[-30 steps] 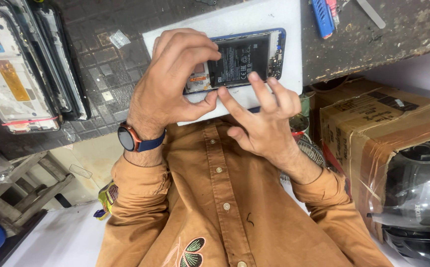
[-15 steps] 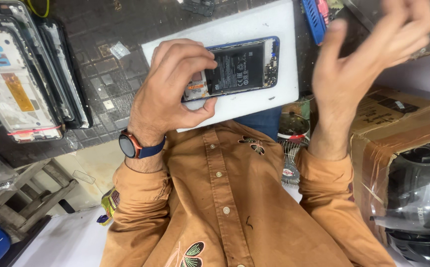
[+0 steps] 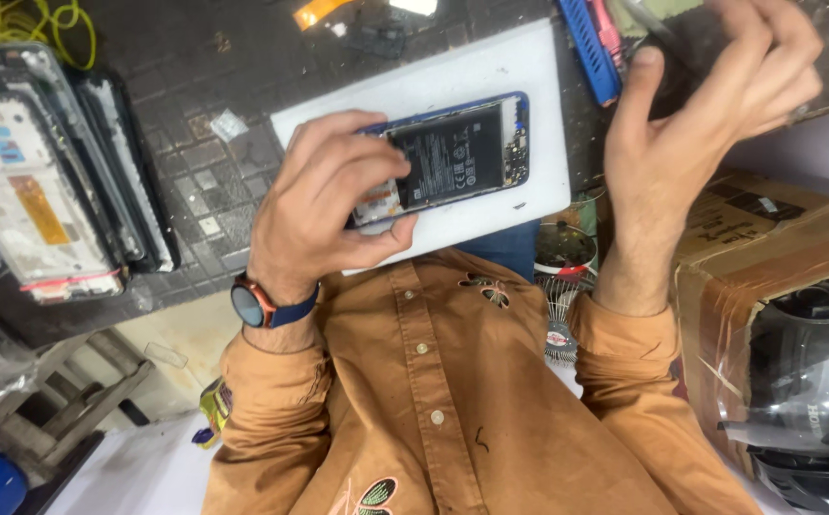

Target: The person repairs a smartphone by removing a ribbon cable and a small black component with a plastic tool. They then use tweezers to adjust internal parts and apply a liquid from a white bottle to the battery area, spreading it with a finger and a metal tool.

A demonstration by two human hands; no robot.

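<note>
Grip of the left hand point(image 3: 324, 215) closed on an opened phone point(image 3: 453, 157); right hand point(image 3: 701, 114) raised, fingers loosely curled, empty.
The phone lies on a white mat point(image 3: 529, 86) at frame centre, long axis left to right, tilted up rightward, battery showing.

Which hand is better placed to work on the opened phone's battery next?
Probably the right hand: it is raised clear of the phone, while the left hand grips the phone's end on the white board.

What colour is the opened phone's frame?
Blue, on the phone in the head view, under the left hand.
</note>
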